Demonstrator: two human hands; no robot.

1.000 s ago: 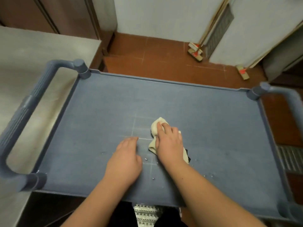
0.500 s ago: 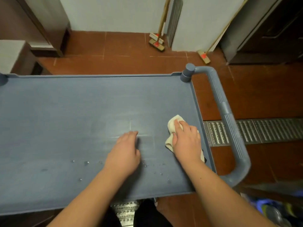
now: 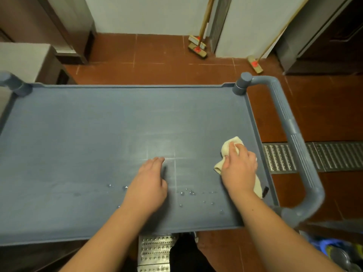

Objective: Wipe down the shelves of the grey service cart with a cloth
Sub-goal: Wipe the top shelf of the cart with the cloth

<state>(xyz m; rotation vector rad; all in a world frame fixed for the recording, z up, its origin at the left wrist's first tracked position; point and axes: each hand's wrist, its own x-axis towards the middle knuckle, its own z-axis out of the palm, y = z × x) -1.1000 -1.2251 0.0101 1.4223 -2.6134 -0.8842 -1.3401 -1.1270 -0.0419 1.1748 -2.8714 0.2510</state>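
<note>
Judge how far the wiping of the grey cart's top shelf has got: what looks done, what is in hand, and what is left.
Done: nothing looks clearly finished.

In hand: the right hand presses the cream crumpled cloth onto the grey plastic top shelf near its right rim, while the left hand rests flat mid-shelf.

Left: small water droplets dot the near edge. Any lower shelves are hidden.

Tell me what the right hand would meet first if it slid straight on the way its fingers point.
Likely only bare shelf, then the cart's raised far rim. The right hand, pressing the cloth, points up-left across the shelf.
</note>
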